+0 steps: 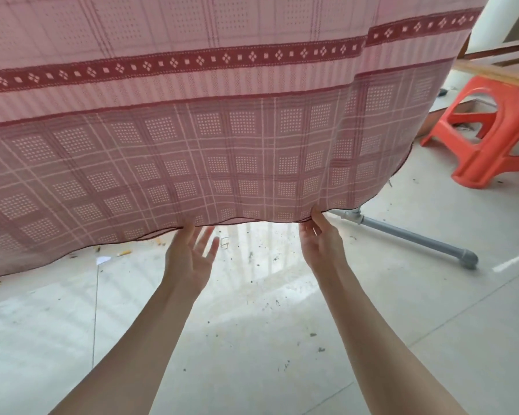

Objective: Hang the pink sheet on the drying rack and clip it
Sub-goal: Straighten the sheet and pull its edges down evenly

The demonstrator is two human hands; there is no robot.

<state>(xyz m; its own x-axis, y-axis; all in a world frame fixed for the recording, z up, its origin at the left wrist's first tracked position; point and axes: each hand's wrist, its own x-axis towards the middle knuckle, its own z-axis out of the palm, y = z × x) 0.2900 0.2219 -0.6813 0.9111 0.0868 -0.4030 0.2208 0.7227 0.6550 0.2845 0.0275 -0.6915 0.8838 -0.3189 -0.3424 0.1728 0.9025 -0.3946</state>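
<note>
The pink sheet point(222, 130), checked with a dark red patterned band, hangs down across most of the view, its top out of frame. My left hand point(189, 256) reaches up to the lower hem with fingers spread and straight, fingertips at the edge. My right hand point(321, 238) touches the hem further right, fingers straight, thumb tip at the edge. A grey foot of the drying rack point(414, 235) shows on the floor under the sheet's right corner. The rest of the rack is hidden behind the cloth. No clips are in view.
An orange plastic stool point(492, 133) stands on the floor at the right, with wooden boards point(498, 70) behind it. The pale tiled floor point(252, 324) carries bits of litter under the sheet.
</note>
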